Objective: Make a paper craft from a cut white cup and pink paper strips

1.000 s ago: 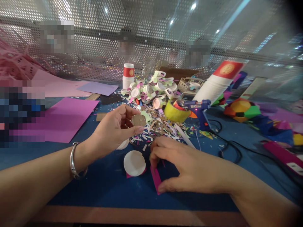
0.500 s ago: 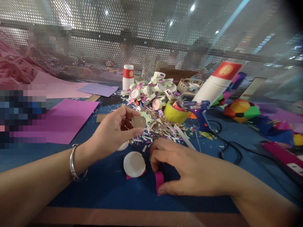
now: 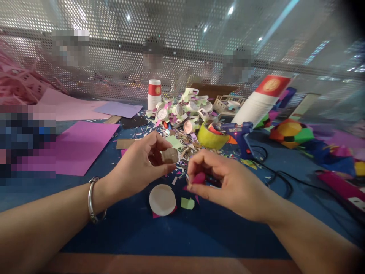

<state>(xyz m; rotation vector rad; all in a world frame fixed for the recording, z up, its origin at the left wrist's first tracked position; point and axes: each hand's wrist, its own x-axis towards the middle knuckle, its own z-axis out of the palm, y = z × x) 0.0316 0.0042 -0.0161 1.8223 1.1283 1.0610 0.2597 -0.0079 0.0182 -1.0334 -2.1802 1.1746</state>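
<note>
Between the thumb and fingers of my left hand (image 3: 145,160) is a small brown cardboard piece (image 3: 170,156), roughly round. My right hand (image 3: 218,179) pinches a magenta paper piece (image 3: 198,178), which looks bent between the fingertips. The two hands are close together but apart, raised over the blue table (image 3: 137,236). Below them lies a white paper disc (image 3: 162,199) with magenta paper showing under its edge. A light green paper scrap (image 3: 187,203) rests just right of the disc. Another pale green piece (image 3: 174,142) is behind my left fingertips.
Paper scraps surround a heap of small white cup pieces (image 3: 192,106). A blue glue gun (image 3: 242,139) stands beside a yellow tape roll (image 3: 212,137), its black cable running right. Stacked paper cups (image 3: 256,101) lean behind. Purple paper sheets (image 3: 88,144) lie left.
My right hand has lifted the magenta paper up and away from the table, uncovering the green scrap. My left hand has shifted slightly right and down with the cardboard piece.
</note>
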